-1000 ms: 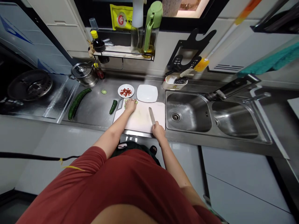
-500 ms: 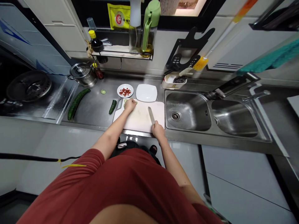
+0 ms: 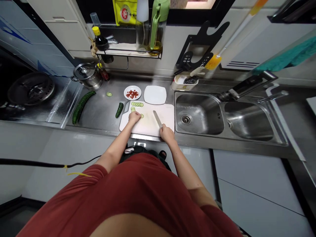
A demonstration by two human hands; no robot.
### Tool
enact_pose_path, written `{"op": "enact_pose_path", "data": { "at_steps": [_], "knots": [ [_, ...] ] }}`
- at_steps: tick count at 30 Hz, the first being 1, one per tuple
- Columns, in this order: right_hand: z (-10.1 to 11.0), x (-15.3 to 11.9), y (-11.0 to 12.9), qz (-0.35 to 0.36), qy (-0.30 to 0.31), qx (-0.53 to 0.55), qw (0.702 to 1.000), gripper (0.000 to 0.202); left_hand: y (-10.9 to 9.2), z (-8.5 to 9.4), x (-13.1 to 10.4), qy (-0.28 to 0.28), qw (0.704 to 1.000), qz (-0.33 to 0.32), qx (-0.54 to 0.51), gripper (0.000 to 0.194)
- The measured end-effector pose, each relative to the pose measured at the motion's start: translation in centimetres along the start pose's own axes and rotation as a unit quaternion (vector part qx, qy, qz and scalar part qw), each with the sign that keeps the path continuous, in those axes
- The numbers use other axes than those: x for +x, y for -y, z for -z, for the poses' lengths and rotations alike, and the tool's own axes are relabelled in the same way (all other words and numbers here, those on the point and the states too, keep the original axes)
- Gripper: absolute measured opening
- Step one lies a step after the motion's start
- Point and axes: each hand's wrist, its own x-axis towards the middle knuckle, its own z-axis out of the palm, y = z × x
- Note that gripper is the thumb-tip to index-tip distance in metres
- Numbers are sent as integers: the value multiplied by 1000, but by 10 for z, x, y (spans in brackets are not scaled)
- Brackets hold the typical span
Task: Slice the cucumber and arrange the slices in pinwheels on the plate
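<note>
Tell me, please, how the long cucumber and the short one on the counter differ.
The long cucumber far exceeds the short cucumber in length. The long one curves; the short one looks straighter. The long one lies well away from the cutting board, the short one close beside it. Both are dark green, lying on the counter.

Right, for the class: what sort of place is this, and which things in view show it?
A kitchen, probably a home one: there is a double sink, a lidded pot, and a cutting board with cucumber slices on it.
</note>
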Motion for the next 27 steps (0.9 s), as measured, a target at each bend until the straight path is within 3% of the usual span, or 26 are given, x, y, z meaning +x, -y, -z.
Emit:
{"op": "enact_pose_path", "data": {
  "at_steps": [9,27],
  "knots": [
    [0,-15,27,81,29,-31,996,29,2,4,-1,-52,995,-62,59,16],
    [-3,-11,42,99,41,-47,993,28,2,5,4,-38,997,-45,54,16]
  ]
}}
